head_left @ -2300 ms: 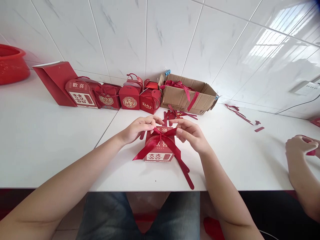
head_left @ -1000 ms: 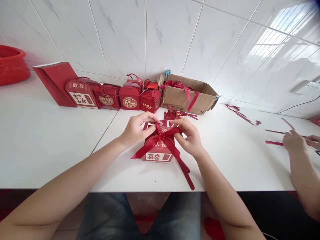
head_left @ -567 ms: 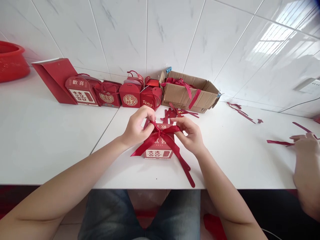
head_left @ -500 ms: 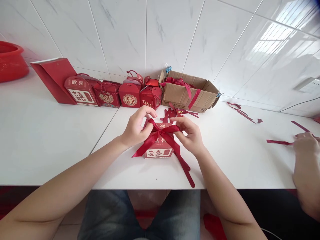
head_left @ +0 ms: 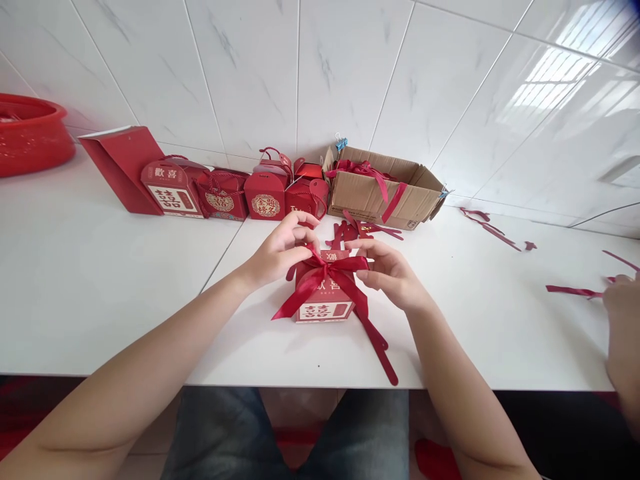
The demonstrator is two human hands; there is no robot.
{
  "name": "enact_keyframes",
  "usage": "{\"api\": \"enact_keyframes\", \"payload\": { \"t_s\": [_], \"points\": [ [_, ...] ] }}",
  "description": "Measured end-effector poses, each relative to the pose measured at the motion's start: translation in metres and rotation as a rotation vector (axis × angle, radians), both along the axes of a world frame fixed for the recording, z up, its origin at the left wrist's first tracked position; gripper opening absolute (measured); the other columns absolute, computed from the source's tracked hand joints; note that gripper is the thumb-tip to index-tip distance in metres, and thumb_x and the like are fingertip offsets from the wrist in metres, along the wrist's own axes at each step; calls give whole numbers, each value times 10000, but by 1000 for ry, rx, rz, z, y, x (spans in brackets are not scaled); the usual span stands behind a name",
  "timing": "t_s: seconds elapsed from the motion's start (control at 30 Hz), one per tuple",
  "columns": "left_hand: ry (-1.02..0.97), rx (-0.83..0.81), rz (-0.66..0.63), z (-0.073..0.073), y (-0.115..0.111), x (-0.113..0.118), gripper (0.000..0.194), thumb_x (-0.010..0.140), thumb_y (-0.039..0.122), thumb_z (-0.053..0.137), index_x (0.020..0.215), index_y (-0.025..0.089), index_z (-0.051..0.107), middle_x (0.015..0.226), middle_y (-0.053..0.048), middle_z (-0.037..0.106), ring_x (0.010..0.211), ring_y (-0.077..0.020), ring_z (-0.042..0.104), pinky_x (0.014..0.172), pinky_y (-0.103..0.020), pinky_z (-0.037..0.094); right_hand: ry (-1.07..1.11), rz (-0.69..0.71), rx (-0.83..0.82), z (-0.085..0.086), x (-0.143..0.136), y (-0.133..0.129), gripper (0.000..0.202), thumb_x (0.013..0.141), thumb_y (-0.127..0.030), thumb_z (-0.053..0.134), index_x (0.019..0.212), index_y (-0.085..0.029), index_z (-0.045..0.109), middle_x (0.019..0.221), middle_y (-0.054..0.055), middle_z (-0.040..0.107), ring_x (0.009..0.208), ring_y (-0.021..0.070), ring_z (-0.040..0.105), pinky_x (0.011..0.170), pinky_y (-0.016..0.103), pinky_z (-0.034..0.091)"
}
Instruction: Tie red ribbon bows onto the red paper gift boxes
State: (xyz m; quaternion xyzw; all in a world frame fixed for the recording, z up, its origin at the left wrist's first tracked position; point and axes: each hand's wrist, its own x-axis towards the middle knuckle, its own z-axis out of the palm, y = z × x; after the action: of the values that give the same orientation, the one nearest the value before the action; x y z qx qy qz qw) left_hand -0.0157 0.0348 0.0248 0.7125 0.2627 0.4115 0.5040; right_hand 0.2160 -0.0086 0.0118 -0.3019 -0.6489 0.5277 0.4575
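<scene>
A small red gift box [head_left: 324,311] with white and gold lettering stands near the table's front edge. Across its top lies a red ribbon bow [head_left: 327,269], one tail hanging to the left and longer strips trailing down to the right. My left hand [head_left: 287,245] is at the bow's upper left, thumb and fingers closed on the left loop. On the other side my right hand [head_left: 385,267] has its fingers apart around the end of the right loop; whether it touches the ribbon is hard to tell.
Red boxes [head_left: 217,193] line the wall beside a leaning red bag [head_left: 125,170]. A cardboard box [head_left: 385,200] holds ribbons; red strips [head_left: 350,230] lie before it. A red basin [head_left: 35,143] is far left. Another person's hand [head_left: 623,320] touches ribbon at right.
The view has shifted slightly, moving everything a little right and down. My left fingers have come together at the left loop, which looks smaller. My right fingers have loosened from the right loop.
</scene>
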Motion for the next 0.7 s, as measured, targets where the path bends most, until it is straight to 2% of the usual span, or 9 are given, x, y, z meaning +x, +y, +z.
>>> {"api": "enact_keyframes", "payload": {
  "t_s": [0.13, 0.43, 0.47, 0.53, 0.63, 0.7],
  "points": [
    [-25, -45, 1, -3, 2, 0, 366, 755, 153, 561, 1092, 188, 425, 787, 17, 605, 752, -147, 588, 726, -317, 445, -6, -113, 69, 1, -9, -3, 208, 879, -355, 622, 1031, -227, 684, 712, -25, 531, 511, 49, 365, 464, 208, 341],
    [-110, -177, -205, -4, 6, -3, 371, 706, 180, 633, 1061, 164, 526, 747, 6, 586, 746, -145, 552, 713, -298, 425, 67, -226, -5, -3, -11, 0, 286, 903, -472, 559, 938, -224, 696, 581, -52, 409, 465, 55, 287, 412, 205, 234],
    [-124, -192, -227, -4, 6, -3, 389, 690, 184, 632, 1066, 158, 535, 750, -4, 602, 762, -156, 559, 715, -303, 425, 67, -237, 7, -4, -10, 0, 284, 903, -473, 558, 931, -229, 701, 577, -51, 419, 462, 54, 297, 407, 200, 239],
    [-142, -217, -254, -4, 7, -2, 406, 665, 190, 624, 1062, 149, 553, 745, -21, 622, 794, -181, 572, 694, -302, 426, 22, -244, 66, -4, -8, 0, 247, 893, -449, 585, 930, -242, 714, 629, -34, 529, 494, 60, 400, 434, 197, 322],
    [-129, -209, -235, -4, 6, -1, 312, 698, 220, 628, 999, 147, 592, 661, -2, 574, 692, -156, 540, 613, -273, 407, -109, -203, 211, -1, -7, -3, 196, 875, -390, 626, 960, -250, 734, 890, 28, 711, 750, 131, 631, 646, 264, 509],
    [-100, -178, -185, -3, 4, 1, 222, 755, 256, 642, 947, 150, 606, 616, 23, 513, 598, -115, 476, 574, -254, 388, -198, -167, 289, 1, -8, -5, 203, 891, -352, 608, 1006, -248, 739, 1016, 58, 732, 909, 182, 671, 782, 329, 537]
  ]
}}
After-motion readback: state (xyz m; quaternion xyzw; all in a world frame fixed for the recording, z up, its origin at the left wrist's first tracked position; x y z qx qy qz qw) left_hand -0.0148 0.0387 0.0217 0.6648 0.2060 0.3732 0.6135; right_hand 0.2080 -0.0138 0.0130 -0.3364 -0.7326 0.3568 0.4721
